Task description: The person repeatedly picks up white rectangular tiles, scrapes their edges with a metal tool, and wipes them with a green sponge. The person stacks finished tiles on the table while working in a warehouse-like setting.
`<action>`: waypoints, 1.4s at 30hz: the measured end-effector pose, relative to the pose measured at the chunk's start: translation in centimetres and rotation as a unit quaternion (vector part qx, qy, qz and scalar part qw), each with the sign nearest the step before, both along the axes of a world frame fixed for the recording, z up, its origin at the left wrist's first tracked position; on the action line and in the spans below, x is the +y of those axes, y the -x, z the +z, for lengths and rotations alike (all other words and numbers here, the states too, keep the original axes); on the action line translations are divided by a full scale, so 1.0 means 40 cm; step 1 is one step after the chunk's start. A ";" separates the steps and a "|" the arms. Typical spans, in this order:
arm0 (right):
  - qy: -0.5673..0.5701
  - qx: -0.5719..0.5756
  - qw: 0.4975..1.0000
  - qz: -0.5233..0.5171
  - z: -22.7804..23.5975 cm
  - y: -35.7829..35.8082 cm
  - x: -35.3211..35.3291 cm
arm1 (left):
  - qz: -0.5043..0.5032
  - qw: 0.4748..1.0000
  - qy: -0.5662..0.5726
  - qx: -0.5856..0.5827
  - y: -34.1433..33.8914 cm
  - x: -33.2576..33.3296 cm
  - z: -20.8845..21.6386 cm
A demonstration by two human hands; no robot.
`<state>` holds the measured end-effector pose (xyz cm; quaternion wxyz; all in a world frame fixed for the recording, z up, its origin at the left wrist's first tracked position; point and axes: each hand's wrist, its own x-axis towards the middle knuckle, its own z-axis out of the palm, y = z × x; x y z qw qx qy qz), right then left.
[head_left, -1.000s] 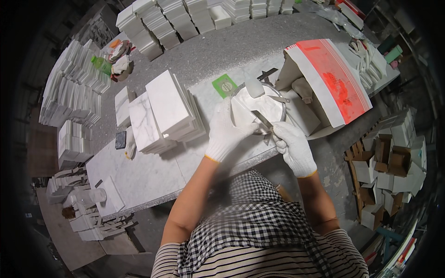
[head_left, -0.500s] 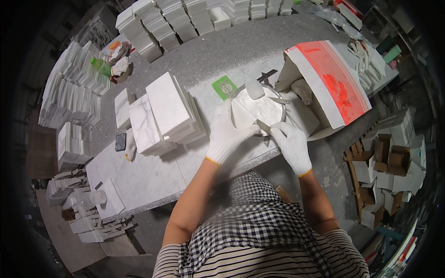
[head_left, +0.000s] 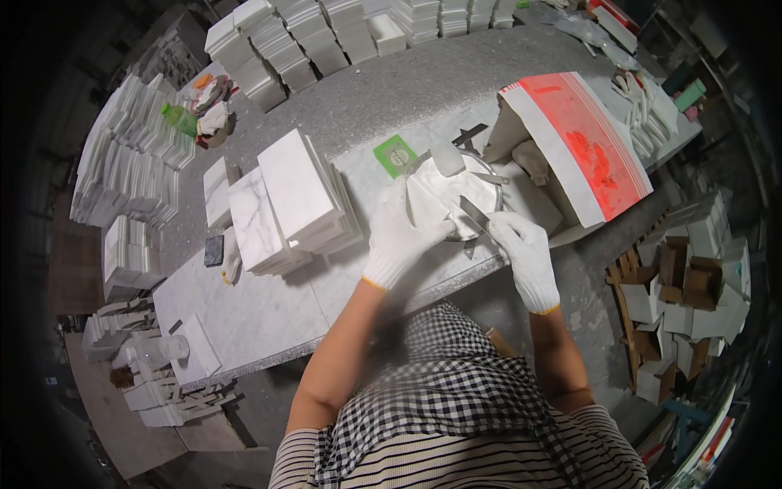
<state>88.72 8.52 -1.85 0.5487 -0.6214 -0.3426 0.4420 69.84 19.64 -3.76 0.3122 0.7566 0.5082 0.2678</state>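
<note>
Both my hands wear white knit gloves. My left hand [head_left: 399, 232] is closed on a flat white tile [head_left: 425, 205], tilted over the near left of a round metal-rimmed bowl [head_left: 499, 198]. White paste or powder [head_left: 468, 191] fills the bowl. In my right hand [head_left: 521, 244] is a narrow metal scraper blade [head_left: 473, 212], pointing up and left over the bowl, its tip apart from the tile. A pale block-like piece [head_left: 447, 159] and a metal strip [head_left: 489, 177] rest at the bowl's far rim.
Left of my hands stand stacked marble tiles [head_left: 300, 186]. A green square card [head_left: 395, 155] lies beyond the bowl. An open red-and-white carton [head_left: 582, 147] stands right of it. More tile stacks [head_left: 297, 45] line the far side. Small boxes [head_left: 684, 285] fill a pallet at right.
My right hand has moved slightly right and down, drawing the scraper blade away from the tile; more of the blade shows. My left hand stays almost still.
</note>
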 end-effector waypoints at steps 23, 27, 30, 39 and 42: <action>-0.037 -0.111 0.993 0.002 0.018 0.019 -0.013 | -0.008 1.000 0.030 -0.001 -0.005 0.004 0.010; -0.039 -0.117 0.992 -0.001 0.003 0.015 -0.008 | -0.017 0.999 0.028 0.006 -0.003 0.007 0.012; -0.041 -0.093 0.995 0.003 0.013 0.023 -0.003 | -0.015 1.000 0.022 0.013 -0.003 0.009 0.004; -0.054 -0.132 0.990 -0.006 0.017 0.040 0.016 | -0.009 1.000 0.022 0.011 -0.003 0.004 0.012; -0.071 -0.170 0.983 -0.003 -0.004 0.029 0.018 | 0.004 1.000 -0.026 0.006 -0.003 -0.001 -0.013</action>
